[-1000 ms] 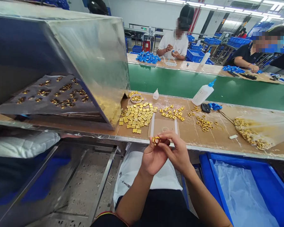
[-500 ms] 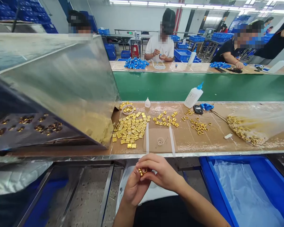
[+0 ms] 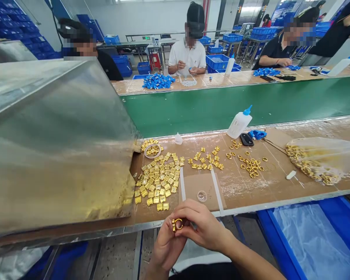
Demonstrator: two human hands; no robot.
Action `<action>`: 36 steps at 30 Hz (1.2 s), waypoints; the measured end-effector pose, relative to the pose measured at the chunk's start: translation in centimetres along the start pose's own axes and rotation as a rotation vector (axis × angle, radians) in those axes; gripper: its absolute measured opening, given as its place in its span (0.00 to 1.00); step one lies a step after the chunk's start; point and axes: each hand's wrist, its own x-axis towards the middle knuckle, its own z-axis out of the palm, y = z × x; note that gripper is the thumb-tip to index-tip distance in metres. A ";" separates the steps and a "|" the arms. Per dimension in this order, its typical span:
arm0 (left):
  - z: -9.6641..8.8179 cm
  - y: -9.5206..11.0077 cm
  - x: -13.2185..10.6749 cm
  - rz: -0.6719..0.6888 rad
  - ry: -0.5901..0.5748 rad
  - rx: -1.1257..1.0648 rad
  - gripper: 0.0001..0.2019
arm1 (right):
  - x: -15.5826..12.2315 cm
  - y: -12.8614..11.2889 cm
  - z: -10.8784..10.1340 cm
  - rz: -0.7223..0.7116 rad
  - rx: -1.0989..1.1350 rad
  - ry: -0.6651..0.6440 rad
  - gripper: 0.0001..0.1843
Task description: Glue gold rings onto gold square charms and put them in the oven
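Just in front of the bench edge, my left hand [image 3: 167, 245] and my right hand [image 3: 204, 223] meet, both closed on one small gold ring [image 3: 174, 225]. A flat gold piece sits on the left side of its round band. My left fingers hold the flat side, and my right thumb and fingers pinch the band from the right. Beyond my hands lie many gold square plates [image 3: 156, 200], a looser group of gold pieces [image 3: 203, 166] and a heap of plain gold ring bands [image 3: 252, 168]. A small clear dish [image 3: 202, 196] rests on taped cardboard.
A large metal hood [image 3: 61, 155] blocks the left. A white bottle [image 3: 239, 123], a black device [image 3: 246, 139] and a bag of gold rings [image 3: 317, 159] stand farther right. Below right is a blue bin [image 3: 282, 241]. Co-workers sit across the green divider [image 3: 210, 104].
The view has shifted and tilted, so the bench fills more of it. My hands have turned the ring slightly, and its round opening now shows more clearly.
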 end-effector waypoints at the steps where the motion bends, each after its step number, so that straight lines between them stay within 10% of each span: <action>1: -0.1 0.1 0.2 -0.016 0.000 0.012 0.16 | 0.2 0.1 -0.1 -0.006 0.000 -0.003 0.16; 14: 0.5 -0.3 1.8 0.002 0.008 0.043 0.22 | 1.0 0.6 -2.3 -0.050 -0.017 -0.056 0.11; 36: 1.8 -2.5 -4.9 0.001 -0.095 0.047 0.18 | -4.2 -4.0 -0.1 -0.172 0.019 0.016 0.11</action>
